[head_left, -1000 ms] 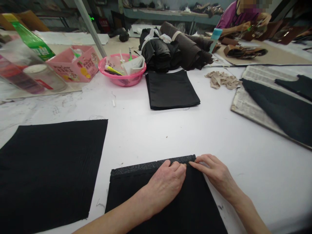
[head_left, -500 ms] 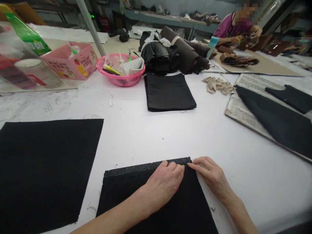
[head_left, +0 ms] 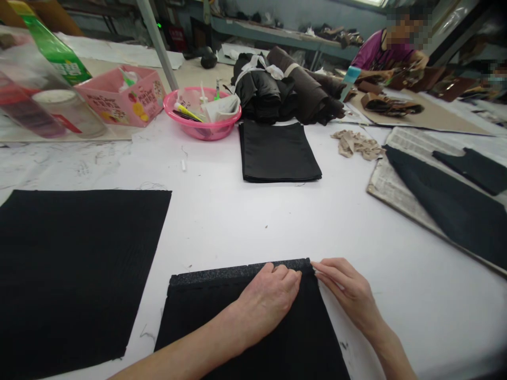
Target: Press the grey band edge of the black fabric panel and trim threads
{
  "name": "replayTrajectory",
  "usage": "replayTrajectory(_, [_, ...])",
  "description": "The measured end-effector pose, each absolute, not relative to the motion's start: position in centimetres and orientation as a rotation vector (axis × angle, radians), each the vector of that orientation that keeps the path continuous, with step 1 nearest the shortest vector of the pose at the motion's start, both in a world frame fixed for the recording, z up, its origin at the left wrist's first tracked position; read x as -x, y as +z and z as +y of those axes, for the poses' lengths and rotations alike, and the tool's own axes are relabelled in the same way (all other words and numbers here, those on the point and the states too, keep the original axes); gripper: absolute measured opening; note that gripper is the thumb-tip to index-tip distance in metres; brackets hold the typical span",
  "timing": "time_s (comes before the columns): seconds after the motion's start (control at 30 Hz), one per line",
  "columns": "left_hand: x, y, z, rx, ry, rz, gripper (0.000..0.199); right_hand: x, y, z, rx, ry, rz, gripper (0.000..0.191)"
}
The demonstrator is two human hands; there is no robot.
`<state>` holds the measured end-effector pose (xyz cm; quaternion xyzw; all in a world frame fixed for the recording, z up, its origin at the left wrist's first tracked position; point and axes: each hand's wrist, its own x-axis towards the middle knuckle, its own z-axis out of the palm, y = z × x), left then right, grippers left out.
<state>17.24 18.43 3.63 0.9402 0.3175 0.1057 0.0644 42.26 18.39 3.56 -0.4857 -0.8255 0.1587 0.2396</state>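
A black fabric piece (head_left: pixel 301 332) lies flat on the white table in front of me, with a speckled dark grey strip (head_left: pixel 222 274) along its far edge. My left hand (head_left: pixel 273 295) rests across the cloth with its fingers curled and pressed together, gripping it near the right end of that strip. At the far right corner, my right hand (head_left: pixel 348 287) pinches the edge of the fabric between thumb and fingers. What the left fingertips hold is partly hidden under the hand.
Another black fabric sheet (head_left: pixel 79 274) lies on the left. Ahead are a stack of black pieces (head_left: pixel 281 153), a pink basin (head_left: pixel 206 130), a pink box (head_left: pixel 122 103) and dark rolls (head_left: pixel 309 87). Dark cut pieces (head_left: pixel 447 195) lie on a board at right. A person (head_left: pixel 376 50) works behind.
My right fingertips have shifted slightly right, from on top of the cloth to its corner edge. The left hand stays nearly in place. The whole view has shifted a little.
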Motion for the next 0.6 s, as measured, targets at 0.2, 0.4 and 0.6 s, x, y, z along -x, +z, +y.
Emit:
replayTrajectory(0.2, [-17.46,3.36,18.30,-2.847,0.339,0.932,0.021,-41.83,3.33,18.62,1.260,0.403,-2.338,0.024])
replayTrajectory(0.4, [-17.58,3.28,18.56,-2.843,0.346,0.907,0.019,-42.06,3.15,18.65,1.237,0.377,-2.355,0.026])
replayTrajectory(0.6, [-17.75,3.60,18.89,-2.851,0.353,0.902,0.021,-42.40,2.84,18.64,1.224,0.354,-2.385,0.028])
